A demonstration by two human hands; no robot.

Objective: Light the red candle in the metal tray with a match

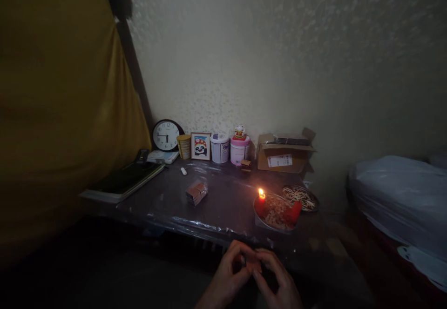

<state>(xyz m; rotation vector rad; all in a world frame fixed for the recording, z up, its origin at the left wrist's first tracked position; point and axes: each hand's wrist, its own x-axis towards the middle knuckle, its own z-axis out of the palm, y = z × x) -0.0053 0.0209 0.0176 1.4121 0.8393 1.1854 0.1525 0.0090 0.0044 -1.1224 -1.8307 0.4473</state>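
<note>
At the near edge of the table, my left hand and my right hand are close together, fingers bent and fingertips pinched. Between them they hold a small reddish-brown, matchbox-sized piece; the fingers cover part of it and the light is dim. Just beyond, a lit red candle stands in a round bowl of small light pieces. A second red thing sits at the bowl's right side. Behind it lies a dish of thin pale sticks.
A plastic-wrapped pack of small brown boxes lies mid-table. Along the wall stand a clock, a picture frame, a white tin, a pink tin with a figurine, and a cardboard box. A dark-covered book lies left.
</note>
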